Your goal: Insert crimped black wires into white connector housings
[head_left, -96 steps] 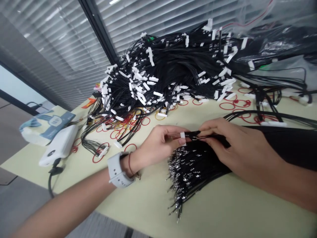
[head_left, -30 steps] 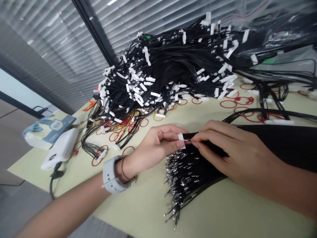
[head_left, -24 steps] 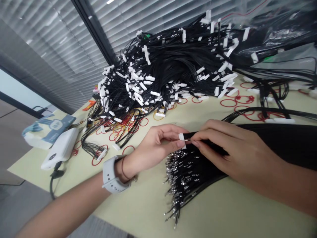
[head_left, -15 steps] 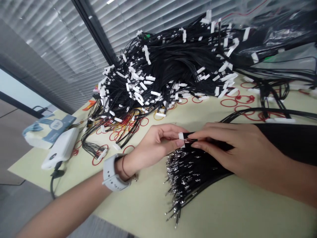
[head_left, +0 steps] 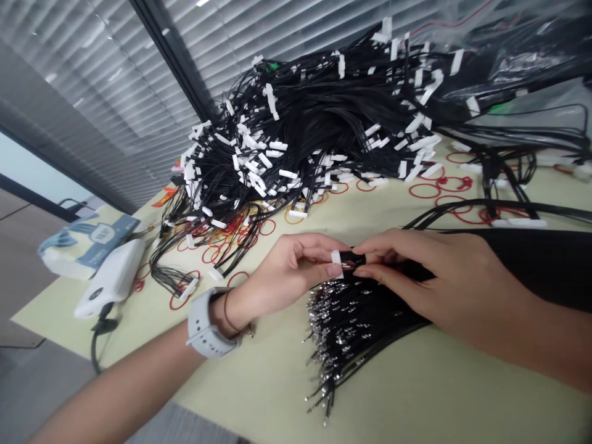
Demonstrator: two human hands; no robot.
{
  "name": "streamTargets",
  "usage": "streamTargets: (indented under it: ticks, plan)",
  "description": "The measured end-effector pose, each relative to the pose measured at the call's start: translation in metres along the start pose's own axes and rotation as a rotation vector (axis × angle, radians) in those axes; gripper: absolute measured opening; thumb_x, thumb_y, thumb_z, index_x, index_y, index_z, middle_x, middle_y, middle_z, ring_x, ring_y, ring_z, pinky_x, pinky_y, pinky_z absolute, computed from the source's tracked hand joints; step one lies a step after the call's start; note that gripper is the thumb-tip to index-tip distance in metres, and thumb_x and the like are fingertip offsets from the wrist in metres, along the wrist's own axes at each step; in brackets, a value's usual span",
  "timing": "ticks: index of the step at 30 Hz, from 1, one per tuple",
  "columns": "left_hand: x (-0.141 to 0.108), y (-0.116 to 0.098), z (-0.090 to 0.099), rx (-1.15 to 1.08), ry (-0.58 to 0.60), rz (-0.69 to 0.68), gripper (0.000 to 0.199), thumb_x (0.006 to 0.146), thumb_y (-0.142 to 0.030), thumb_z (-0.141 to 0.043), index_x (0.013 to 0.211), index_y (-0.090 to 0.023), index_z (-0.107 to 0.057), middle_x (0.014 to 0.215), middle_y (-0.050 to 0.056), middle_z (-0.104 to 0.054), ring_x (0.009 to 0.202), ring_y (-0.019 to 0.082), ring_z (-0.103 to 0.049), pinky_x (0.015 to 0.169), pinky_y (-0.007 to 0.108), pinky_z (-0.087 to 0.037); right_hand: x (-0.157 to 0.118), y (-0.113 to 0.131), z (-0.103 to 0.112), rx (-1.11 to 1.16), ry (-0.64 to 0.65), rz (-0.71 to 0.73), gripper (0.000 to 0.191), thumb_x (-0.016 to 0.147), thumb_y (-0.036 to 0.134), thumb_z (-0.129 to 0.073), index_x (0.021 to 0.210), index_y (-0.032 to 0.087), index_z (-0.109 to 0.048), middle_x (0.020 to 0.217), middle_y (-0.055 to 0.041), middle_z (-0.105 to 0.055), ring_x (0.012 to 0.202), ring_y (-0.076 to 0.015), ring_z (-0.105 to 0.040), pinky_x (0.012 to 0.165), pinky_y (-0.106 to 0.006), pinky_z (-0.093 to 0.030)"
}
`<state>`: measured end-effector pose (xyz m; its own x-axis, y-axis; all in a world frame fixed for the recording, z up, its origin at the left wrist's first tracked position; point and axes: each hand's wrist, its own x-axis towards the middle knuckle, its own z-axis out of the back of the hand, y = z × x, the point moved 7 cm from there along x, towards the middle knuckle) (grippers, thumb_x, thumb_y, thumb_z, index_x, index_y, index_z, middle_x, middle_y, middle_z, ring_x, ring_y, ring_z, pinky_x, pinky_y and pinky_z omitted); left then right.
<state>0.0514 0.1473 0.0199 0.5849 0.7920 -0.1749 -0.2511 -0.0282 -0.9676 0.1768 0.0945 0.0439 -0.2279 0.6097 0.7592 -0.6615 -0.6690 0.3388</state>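
Pale tabletop (head_left: 393, 382) beside slatted blinds (head_left: 240, 24): both grips narrow

Left hand (head_left: 287, 271) holds a white connector (head_left: 337, 264) between thumb and fingers, above the metal-tipped end of a black wire bundle (head_left: 370, 314). Right hand (head_left: 444, 277) pinches black wires (head_left: 350, 258) just beside the connector; how far they enter it cannot be told. Behind lies a heap of white-ended cables (head_left: 324, 111). Red loops (head_left: 467, 182) lie near it; a white device (head_left: 111, 277) sits at left.

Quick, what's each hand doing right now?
Left hand: closed, pinching the white connector.
Right hand: closed, fingers on black wires at the connector.
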Motion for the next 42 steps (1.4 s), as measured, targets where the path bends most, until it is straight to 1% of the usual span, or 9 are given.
streamTargets:
  ticks: [6,10,14,20,27,34,37,39,42]
  plan:
    - [0.000,0.000,-0.001,0.014,0.006,0.005,0.016,0.072,-0.014,-0.068,0.087,-0.009,-0.064,0.078,0.002,-0.068,0.067,-0.001,-0.059,0.062,0.005,-0.048,-0.003,0.004,0.003,-0.037,-0.049,0.068,0.009,0.078,0.013,-0.061,0.084,0.020,-0.060,0.070,0.0095,-0.064,0.059,0.0009,-0.057,0.054,-0.013,-0.042]
    - [0.000,0.002,-0.001,0.017,0.016,0.003,0.018,0.073,-0.016,-0.068,0.089,-0.009,-0.064,0.084,0.004,-0.069,0.072,0.001,-0.062,0.068,0.007,-0.051,-0.004,0.002,0.003,-0.029,-0.037,0.073,0.008,0.079,0.014,-0.061,0.084,0.020,-0.061,0.074,0.0091,-0.065,0.061,0.0007,-0.058,0.055,-0.014,-0.042]
    - [-0.002,0.003,-0.003,0.049,0.017,0.006,0.021,0.074,-0.016,-0.067,0.093,-0.009,-0.064,0.081,0.004,-0.069,0.069,0.001,-0.062,0.064,0.006,-0.049,-0.007,0.004,-0.001,-0.050,-0.022,0.101,0.009,0.081,0.013,-0.058,0.085,0.020,-0.061,0.074,0.0087,-0.064,0.063,0.0008,-0.057,0.059,-0.013,-0.042]
    - [-0.008,-0.007,-0.007,0.185,-0.002,-0.083,0.016,0.073,-0.020,-0.070,0.086,-0.013,-0.069,0.082,0.000,-0.071,0.073,-0.001,-0.062,0.071,0.005,-0.051,-0.010,0.006,-0.003,-0.041,0.015,0.117,0.015,0.084,0.012,-0.051,0.082,0.020,-0.063,0.074,0.0055,-0.063,0.068,0.0005,-0.058,0.059,-0.012,-0.043]
    - [-0.006,-0.002,-0.008,0.184,0.021,-0.078,0.016,0.071,-0.019,-0.072,0.085,-0.013,-0.069,0.079,0.001,-0.072,0.073,0.002,-0.065,0.073,0.009,-0.055,-0.010,0.015,0.002,0.030,0.023,0.263,0.022,0.084,0.005,-0.047,0.083,0.020,-0.063,0.077,0.0052,-0.064,0.071,0.0000,-0.057,0.064,-0.012,-0.045]
    - [0.003,-0.006,0.000,0.058,-0.007,-0.121,0.024,0.073,-0.020,-0.070,0.095,-0.011,-0.065,0.083,0.002,-0.070,0.071,-0.001,-0.061,0.069,0.005,-0.050,-0.004,0.009,0.004,-0.071,-0.052,0.117,0.014,0.085,0.009,-0.050,0.088,0.020,-0.059,0.082,0.0051,-0.062,0.074,0.0017,-0.055,0.069,-0.011,-0.043]
    - [0.005,-0.006,0.006,0.090,-0.046,-0.146,0.024,0.077,-0.022,-0.066,0.098,-0.011,-0.063,0.087,0.003,-0.070,0.074,-0.001,-0.061,0.070,0.005,-0.049,0.001,0.011,0.010,-0.182,-0.076,0.133,0.014,0.083,0.008,-0.052,0.090,0.017,-0.059,0.087,0.0016,-0.060,0.083,-0.0024,-0.053,0.078,-0.016,-0.042]
    - [0.006,-0.005,0.009,0.100,-0.064,-0.150,0.023,0.077,-0.020,-0.065,0.098,-0.011,-0.062,0.088,0.003,-0.069,0.076,-0.001,-0.061,0.070,0.006,-0.049,0.004,0.017,0.008,-0.154,0.026,0.215,0.013,0.085,0.012,-0.050,0.082,0.017,-0.061,0.085,0.0009,-0.059,0.082,-0.0046,-0.052,0.077,-0.020,-0.041]
    - [0.006,-0.002,0.010,0.115,-0.066,-0.132,0.021,0.077,-0.017,-0.063,0.098,-0.011,-0.062,0.087,0.003,-0.069,0.077,-0.001,-0.062,0.071,0.006,-0.049,-0.003,0.024,-0.009,0.003,0.379,0.274,0.015,0.086,0.017,-0.049,0.078,0.019,-0.062,0.080,0.0014,-0.057,0.075,-0.0049,-0.050,0.069,-0.021,-0.040]
